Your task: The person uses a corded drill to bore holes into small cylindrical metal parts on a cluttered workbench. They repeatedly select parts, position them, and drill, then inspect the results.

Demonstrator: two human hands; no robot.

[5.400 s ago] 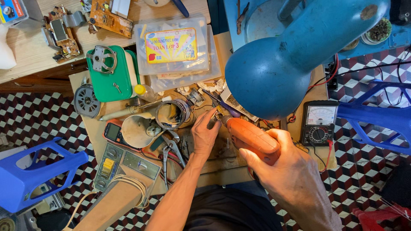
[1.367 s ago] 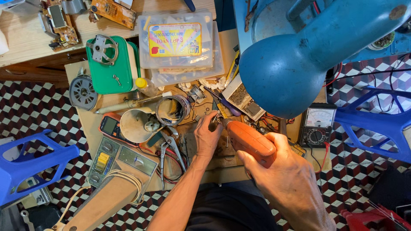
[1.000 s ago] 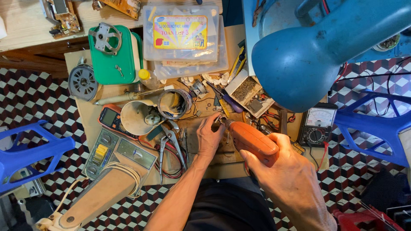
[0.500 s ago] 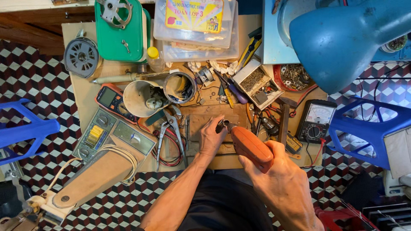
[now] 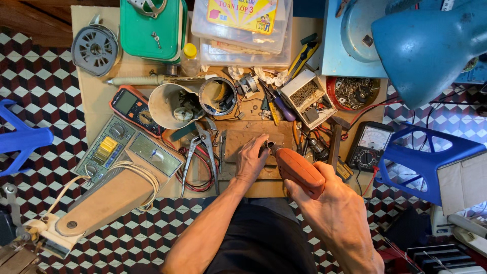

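head view: orange drill [image 5: 299, 171] in right hand [image 5: 335, 213], beside left hand [image 5: 251, 160].

Both forearms bare, no sleeves, rings or watch seen. Left hand [image 5: 251, 162] at 12 o'clock, right hand [image 5: 339, 213] at 4 o'clock. Dark garment [image 5: 258, 238] covers the lap.

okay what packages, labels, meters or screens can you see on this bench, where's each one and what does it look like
Clear plastic case: top centre, yellow printed card inside.
Orange-edged digital meter: left of centre, grey blank screen.
Black dial meter: right, white scale face.
Grey tester box: lower left, yellow buttons, pale window.
Small cardboard box: centre right, open.
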